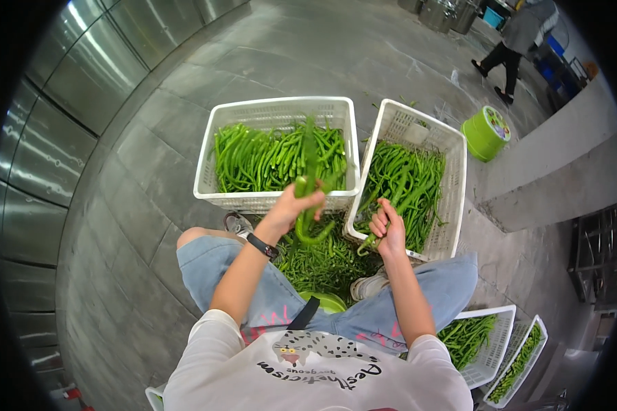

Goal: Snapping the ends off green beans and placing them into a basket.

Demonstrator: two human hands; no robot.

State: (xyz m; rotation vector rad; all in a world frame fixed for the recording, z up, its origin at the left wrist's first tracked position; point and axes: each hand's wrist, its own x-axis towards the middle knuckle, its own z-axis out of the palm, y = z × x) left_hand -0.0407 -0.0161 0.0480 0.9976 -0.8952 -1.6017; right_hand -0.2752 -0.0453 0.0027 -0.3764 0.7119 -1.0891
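My left hand grips a few long green peppers, blurred, over the near rim of the left white plastic crate. Inside that crate, green peppers lie mostly lined up in rows. Over the near left corner of the right white plastic crate, my right hand has its fingers closed around one or more green peppers; the exact number is hidden. Looser, tangled green peppers partly fill this second crate. Below both hands, a heap of green stems and trimmings covers the floor between my feet.
A lime-green plastic stool stands beyond the right crate, near a pale pillar. Two more crates of green peppers sit behind my right side. Another person walks at the far right. Metal cabinets line the left.
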